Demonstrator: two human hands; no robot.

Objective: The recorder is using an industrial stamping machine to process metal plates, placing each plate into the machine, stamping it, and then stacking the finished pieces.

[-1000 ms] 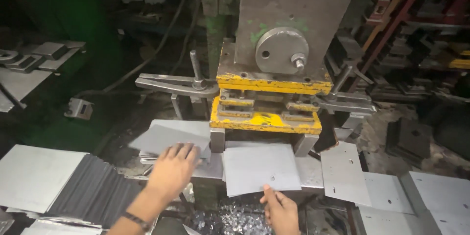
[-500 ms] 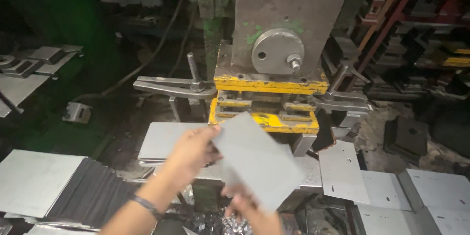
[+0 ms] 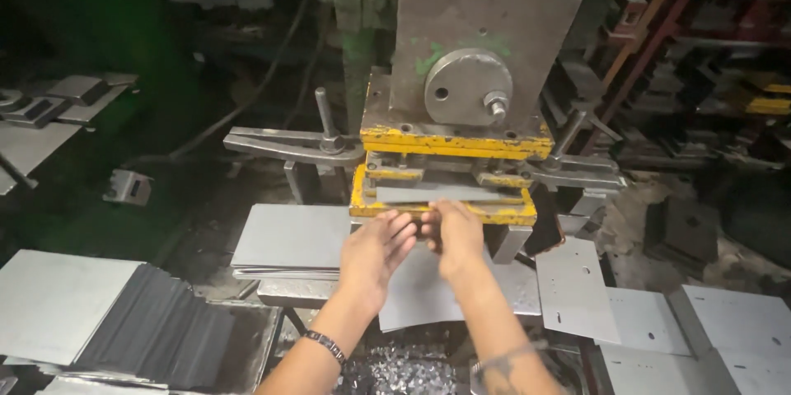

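Observation:
A grey metal sheet (image 3: 416, 300) lies flat in front of a press, its far edge inside the yellow die (image 3: 503, 214). My left hand (image 3: 375, 251) rests on top of the sheet with fingers stretched toward the die. My right hand (image 3: 455, 234) sits beside it, fingers curled over the sheet just at the die's mouth. Both hands touch each other at the fingertips. The press ram (image 3: 494, 32) stands above the die, with a round grey disc (image 3: 468, 86) on its front.
A stack of blank sheets (image 3: 288, 234) lies left of the die. Another fanned pile of sheets (image 3: 124, 321) fills the lower left. Punched sheets (image 3: 577, 288) lie to the right. Metal scraps (image 3: 395, 370) sit below the hands. A clamp arm (image 3: 280, 144) sticks out left.
The sheet lay flat before the press, was lifted and tilted by both hands, and now lies flat again with its far edge in the die. Both hands moved forward.

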